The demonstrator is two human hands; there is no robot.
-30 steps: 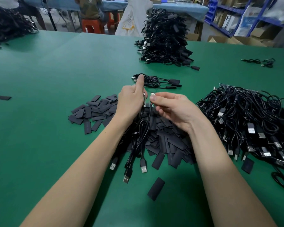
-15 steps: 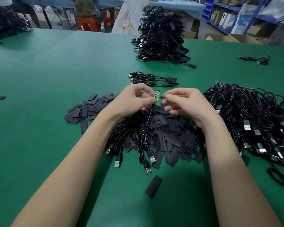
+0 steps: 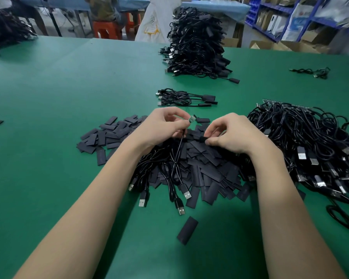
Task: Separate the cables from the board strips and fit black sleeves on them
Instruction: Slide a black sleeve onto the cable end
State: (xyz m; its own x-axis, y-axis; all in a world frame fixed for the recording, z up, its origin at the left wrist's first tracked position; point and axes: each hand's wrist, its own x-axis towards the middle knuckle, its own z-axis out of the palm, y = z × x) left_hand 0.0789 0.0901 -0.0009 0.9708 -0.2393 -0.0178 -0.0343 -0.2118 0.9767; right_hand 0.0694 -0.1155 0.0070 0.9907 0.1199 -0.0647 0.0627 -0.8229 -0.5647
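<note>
Nearest on the green table point(image 3: 48, 97) lies a single black sleeve point(image 3: 187, 230), alone below the main heap. Just beyond it, loose cables point(image 3: 175, 178) trail their USB plugs toward the near edge, resting on a pile of black sleeves point(image 3: 206, 164) that spreads to the left between the forearms. Above that pile, the left hand point(image 3: 159, 129) has its fingers curled, pinching a cable just under its small board piece point(image 3: 192, 119), which sticks up from the fingertips; the cable hangs down into the heap. The right hand point(image 3: 230, 133), just beside the left and apart from it, pinches one sleeve point(image 3: 203, 139) between thumb and fingers at the top of the pile. To the right sits a large tangle of black cables point(image 3: 310, 141), with a board strip point(image 3: 286, 104) showing along its far edge. Farther off, centre, lies a small bundle of sleeved cables point(image 3: 181, 97), and beyond it a tall stack of finished cables point(image 3: 195, 43). A few stray cables point(image 3: 310, 71) lie far right
</note>
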